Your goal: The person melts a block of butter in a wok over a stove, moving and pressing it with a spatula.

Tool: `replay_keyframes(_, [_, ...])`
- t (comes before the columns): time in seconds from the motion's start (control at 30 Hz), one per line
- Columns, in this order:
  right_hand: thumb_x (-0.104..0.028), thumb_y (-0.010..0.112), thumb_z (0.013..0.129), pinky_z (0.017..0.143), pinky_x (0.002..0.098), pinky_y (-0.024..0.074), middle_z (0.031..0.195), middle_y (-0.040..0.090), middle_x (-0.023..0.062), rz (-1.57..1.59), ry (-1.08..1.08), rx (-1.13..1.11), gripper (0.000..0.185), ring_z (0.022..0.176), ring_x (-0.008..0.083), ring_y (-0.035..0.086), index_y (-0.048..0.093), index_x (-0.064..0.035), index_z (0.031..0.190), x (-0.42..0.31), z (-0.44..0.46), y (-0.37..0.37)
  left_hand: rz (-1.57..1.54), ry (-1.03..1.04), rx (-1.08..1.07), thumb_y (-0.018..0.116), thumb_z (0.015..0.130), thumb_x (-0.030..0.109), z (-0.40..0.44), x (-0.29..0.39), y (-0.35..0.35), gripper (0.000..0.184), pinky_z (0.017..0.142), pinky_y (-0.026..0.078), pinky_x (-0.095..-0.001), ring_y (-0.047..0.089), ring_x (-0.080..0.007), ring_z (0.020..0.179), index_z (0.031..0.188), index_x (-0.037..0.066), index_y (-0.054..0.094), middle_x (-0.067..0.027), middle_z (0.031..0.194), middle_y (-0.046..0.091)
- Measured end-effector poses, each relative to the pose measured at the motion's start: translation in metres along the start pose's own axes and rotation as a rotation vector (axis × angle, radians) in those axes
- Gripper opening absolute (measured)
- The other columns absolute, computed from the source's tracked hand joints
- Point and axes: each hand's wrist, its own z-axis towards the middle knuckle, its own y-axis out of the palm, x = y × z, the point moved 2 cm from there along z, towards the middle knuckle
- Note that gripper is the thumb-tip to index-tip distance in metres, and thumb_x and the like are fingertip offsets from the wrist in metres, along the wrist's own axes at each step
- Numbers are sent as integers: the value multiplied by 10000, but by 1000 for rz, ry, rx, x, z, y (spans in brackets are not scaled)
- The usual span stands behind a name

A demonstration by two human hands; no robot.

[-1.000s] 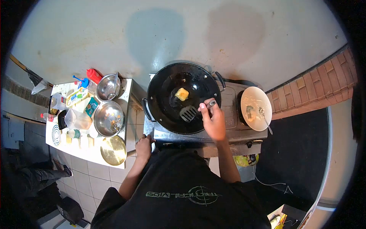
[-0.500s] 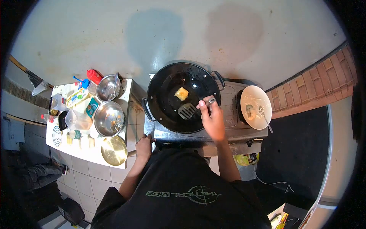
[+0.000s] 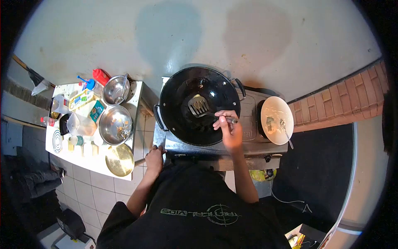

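Your right hand (image 3: 229, 130) has its fingers closed round the slotted spatula (image 3: 199, 106); its blade, inside the wok (image 3: 178, 124), hides most of the food piece (image 3: 196, 96) (just a yellowish edge shows). Your left hand (image 3: 154, 160) is at the stove (image 3: 244, 147), near-left of the wok, fingers curled, grip impossible to tell.

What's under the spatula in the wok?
A pale edge, apparently food, shows just past the far edge of the spatula. The rest is covered, so its full shape can't be seen.

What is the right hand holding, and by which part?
The right hand holds a grey, slotted spatula by its handle, near the end.
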Motion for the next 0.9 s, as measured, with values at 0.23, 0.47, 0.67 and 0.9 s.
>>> replay_keyframes(0.23, [-114,509,976,684,247,508,1051,600,111,2,57,-25,110,783,112,610,494,-7,964,0,-12,-13,75,-18,-55,549,914,339,-6,4,7,239,666,529,-443,667,-302,797,954,129,657,-104,889,624])
replay_keyframes(0.47, [-97,498,977,680,243,506,1062,605,126,-13,8,-61,103,761,116,616,509,-2,940,-6,3,-28,50,-86,-131,489,961,319,-4,3,7,252,716,524,-461,660,-322,829,985,136,661,-138,940,619])
replay_keyframes(0.67, [-137,483,989,668,245,502,1058,609,133,-20,15,-116,156,751,129,622,509,4,927,3,18,-35,-149,-92,-181,542,900,339,5,-6,-5,252,779,503,-459,636,-340,909,892,151,709,-154,968,622])
replay_keyframes(0.9, [-79,524,952,600,234,489,1055,644,115,-6,82,-133,98,700,104,624,544,8,913,11,14,-44,-242,30,-306,504,910,352,16,-20,-11,285,820,474,-423,610,-322,941,848,151,696,-147,980,589])
